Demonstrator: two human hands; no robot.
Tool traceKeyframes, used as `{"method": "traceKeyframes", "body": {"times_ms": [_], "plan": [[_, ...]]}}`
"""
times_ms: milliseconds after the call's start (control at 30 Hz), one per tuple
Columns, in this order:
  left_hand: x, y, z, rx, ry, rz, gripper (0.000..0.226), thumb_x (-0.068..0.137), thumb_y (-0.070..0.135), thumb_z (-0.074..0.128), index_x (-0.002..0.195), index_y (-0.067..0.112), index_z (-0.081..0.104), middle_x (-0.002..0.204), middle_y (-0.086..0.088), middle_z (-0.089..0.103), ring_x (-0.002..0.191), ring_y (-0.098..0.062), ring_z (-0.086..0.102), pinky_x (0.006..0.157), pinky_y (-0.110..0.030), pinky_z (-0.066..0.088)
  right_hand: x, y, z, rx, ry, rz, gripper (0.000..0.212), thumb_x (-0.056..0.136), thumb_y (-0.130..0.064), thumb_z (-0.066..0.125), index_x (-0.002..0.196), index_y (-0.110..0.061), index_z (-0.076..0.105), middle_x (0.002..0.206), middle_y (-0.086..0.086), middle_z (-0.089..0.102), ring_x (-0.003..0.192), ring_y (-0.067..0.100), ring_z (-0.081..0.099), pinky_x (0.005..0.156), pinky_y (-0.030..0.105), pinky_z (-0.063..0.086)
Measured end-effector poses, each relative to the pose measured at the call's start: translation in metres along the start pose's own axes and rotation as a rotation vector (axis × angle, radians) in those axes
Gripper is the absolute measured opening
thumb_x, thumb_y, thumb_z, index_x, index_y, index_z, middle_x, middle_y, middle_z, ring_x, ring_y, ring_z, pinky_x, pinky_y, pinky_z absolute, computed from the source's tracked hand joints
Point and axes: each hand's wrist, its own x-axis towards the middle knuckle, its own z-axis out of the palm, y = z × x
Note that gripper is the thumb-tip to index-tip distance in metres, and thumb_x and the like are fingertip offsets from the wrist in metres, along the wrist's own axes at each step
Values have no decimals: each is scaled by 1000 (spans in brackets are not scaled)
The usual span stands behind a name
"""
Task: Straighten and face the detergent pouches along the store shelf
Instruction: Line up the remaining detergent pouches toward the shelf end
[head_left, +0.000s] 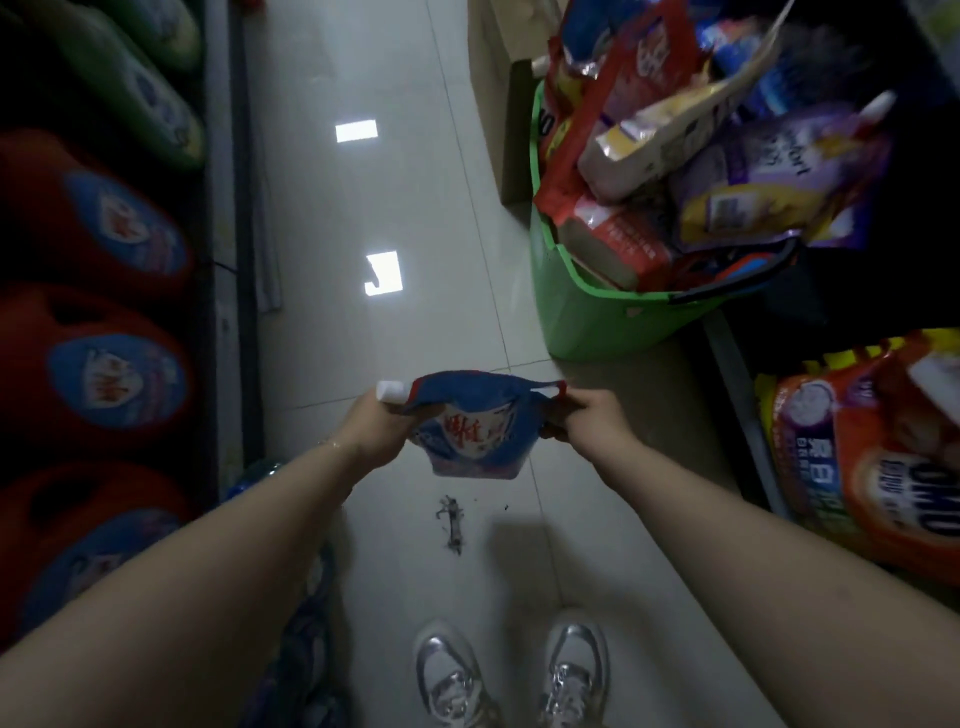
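Fingers pinch blue pouch over pale tiled aisle floor

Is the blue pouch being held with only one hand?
No, the left hand grips the blue pouch near its white cap, and the right hand pinches the opposite top corner.

The orange pouch reads "OMO"; a purple pouch in the green basket shows "mfort".

pouch: blue, red-and-white emblem; white cap;
basket: bright green;
jugs: red, blue oval labels (lettering blurred);
bottles: green, pale labels;
bag: orange, purple patch;
floor: pale grey tiles;
shoes: silver-white
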Motion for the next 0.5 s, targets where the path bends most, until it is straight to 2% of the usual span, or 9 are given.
{"method": "traceKeyframes", "body": {"times_ms": [67, 100, 167, 267, 400, 500], "plan": [[-37, 22, -16, -35, 30, 12, 13, 91, 18, 63, 103, 15, 69, 93, -6, 71, 77, -14, 66, 61, -23, 50, -32, -25, 1, -16, -9, -28, 18, 91, 5, 57, 79, -5, 65, 78, 12, 63, 69, 22, 60, 68, 31, 53], [-55, 34, -23, -66, 52, 8, 13, 92, 14, 63, 103, 12, 69, 88, -5, 70, 69, -5, 64, 56, -17, 47, -48, -36, 2, -29, -9, -38, 17, 91, 5, 57, 80, -5, 65, 79, 12, 63, 70, 23, 60, 70, 32, 54], [-94, 62, -37, -143, 70, 15, 12, 92, 6, 60, 100, 10, 68, 76, 2, 68, 57, 3, 60, 50, -11, 42, -81, -60, 5, -65, -4, -68, 18, 92, 4, 57, 80, -6, 66, 80, 12, 64, 75, 25, 61, 72, 35, 54], [-147, 98, -62, -269, 127, 3, 17, 90, -1, 60, 89, 13, 70, 69, 6, 72, 62, -3, 64, 54, -17, 47, -128, -93, 8, -120, 31, -143, 30, 89, 2, 61, 69, -19, 68, 72, 5, 66, 73, 22, 60, 69, 36, 51], [-210, 144, -98, -409, 239, 18, 14, 87, 0, 64, 99, 4, 70, 88, -10, 75, 85, -26, 72, 69, -33, 58, -196, -154, 16, -111, 51, -253, 29, 88, -3, 63, 67, -23, 69, 77, 5, 71, 76, 23, 64, 72, 41, 54], [-254, 180, -120, -494, 359, 40, 12, 86, -3, 62, 93, 4, 69, 81, -8, 75, 76, -23, 72, 61, -30, 58, -243, -199, 21, -105, 27, -335, 23, 89, -6, 63, 71, -18, 70, 79, 6, 72, 82, 26, 67, 75, 45, 56]]}}
